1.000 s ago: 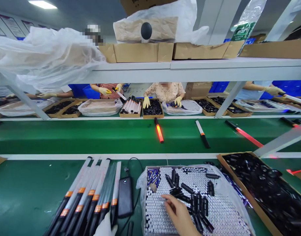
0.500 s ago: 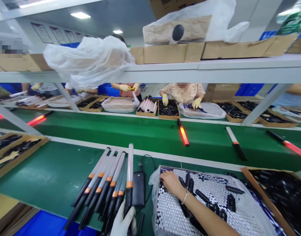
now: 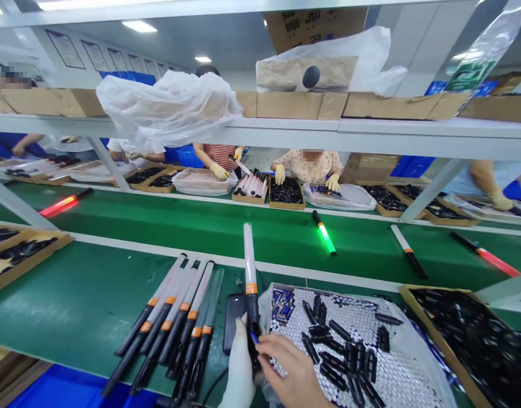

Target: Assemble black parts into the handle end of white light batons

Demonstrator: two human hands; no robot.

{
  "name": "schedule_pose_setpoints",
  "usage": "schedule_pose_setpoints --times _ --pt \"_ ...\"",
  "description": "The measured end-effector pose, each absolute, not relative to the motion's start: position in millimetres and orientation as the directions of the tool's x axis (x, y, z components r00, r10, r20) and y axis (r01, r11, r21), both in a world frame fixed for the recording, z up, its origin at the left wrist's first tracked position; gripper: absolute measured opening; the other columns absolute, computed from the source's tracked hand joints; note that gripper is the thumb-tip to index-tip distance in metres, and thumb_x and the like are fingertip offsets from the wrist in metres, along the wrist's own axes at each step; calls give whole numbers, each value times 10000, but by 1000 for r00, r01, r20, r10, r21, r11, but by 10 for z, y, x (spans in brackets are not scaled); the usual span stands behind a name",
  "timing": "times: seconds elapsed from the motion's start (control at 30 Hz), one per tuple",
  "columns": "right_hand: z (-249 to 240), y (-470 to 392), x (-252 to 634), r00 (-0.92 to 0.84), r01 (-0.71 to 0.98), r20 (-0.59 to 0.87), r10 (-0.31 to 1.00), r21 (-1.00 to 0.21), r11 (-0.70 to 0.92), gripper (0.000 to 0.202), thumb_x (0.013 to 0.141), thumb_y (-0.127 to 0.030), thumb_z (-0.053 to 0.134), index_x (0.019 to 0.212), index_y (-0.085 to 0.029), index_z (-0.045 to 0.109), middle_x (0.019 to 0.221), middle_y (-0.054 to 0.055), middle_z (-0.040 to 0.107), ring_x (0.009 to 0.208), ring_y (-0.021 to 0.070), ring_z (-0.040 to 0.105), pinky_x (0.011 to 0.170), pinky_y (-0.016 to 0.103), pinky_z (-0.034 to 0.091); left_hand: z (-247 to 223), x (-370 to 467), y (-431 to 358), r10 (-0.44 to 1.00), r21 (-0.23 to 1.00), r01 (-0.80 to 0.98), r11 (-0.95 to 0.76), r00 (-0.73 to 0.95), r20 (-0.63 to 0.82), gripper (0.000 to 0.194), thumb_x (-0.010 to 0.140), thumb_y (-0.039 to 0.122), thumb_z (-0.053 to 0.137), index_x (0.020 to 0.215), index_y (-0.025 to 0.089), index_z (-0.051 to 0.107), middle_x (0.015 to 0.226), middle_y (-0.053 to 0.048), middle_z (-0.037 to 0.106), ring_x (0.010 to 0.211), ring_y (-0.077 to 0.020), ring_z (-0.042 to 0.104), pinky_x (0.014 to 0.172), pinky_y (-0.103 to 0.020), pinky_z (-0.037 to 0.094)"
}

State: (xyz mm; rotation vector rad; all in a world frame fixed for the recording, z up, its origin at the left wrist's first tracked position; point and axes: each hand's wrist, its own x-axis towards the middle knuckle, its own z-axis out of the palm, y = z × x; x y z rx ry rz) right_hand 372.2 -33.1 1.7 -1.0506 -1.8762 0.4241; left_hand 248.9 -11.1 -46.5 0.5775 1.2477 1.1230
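Note:
My left hand (image 3: pixel 238 365), in a white glove, is closed around the black handle of a light baton (image 3: pixel 250 258). The baton stands nearly upright, its clear tube uppermost above an orange band. At the handle, my bare right hand (image 3: pixel 291 365) pinches a blue battery (image 3: pixel 254 337) against the baton's side; how far it sits inside is hidden. Beside the right hand, a plastic-lined tray (image 3: pixel 266 303) holds many upright batteries (image 3: pixel 281 305) with black cylindrical holders (image 3: pixel 334 360) on top. Left of my hands, several unlit batons (image 3: pixel 181 317) lie side by side on the green table.
A black power bank (image 3: pixel 232 314) with a cable lies behind my left hand. Across the green conveyor (image 3: pixel 179 226) are lit and unlit batons, including a green-glowing one (image 3: pixel 327 238). A carton of black parts (image 3: pixel 468 323) stands at right. Gloved co-workers (image 3: pixel 315 164) sit opposite, below a shelf (image 3: pixel 286 133).
My right hand has left the tray's far left corner and come to the baton with a battery. My left hand has lifted the baton rightwards. The conveyor baton changed from red to green.

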Motion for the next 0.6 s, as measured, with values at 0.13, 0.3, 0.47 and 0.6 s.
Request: schedule_pose_setpoints --times 0.13,0.3,0.47,0.6 --pt "-92 -343 3735 -333 535 505 796 -594 600 251 934 -106 510 1145 -176 627 1112 70 645 1026 137 618 930 212 518 -431 2521 -62 903 864 -337 375 -77 -422 332 934 386 533 1154 146 595 1144 -80 599 988 -183 601 856 -358 530" --pt "-191 -340 3702 -346 557 460 818 -600 574 195 947 -97 506 1042 -207 636 1049 42 651 944 142 611 834 258 512 -439 2468 -127 900 860 -332 387 -69 -431 332 934 371 536 1185 158 582 1191 -90 578 1029 -190 587 884 -374 521" --pt "-343 -338 3652 -207 554 402 892 -703 445 75 907 -137 589 870 -185 633 921 38 593 849 134 578 750 223 487 -496 2402 -198 880 837 -324 441 -28 -475 323 936 355 536 1196 168 575 1197 -95 575 1017 -178 589 872 -365 528" --pt "-505 -69 3943 -63 605 188 980 -774 187 31 881 -201 650 861 -179 659 875 26 600 803 136 574 707 211 471 -579 2396 -189 848 805 -317 501 -6 -530 345 927 348 553 1209 150 565 1150 -91 589 946 -163 606 797 -330 548"
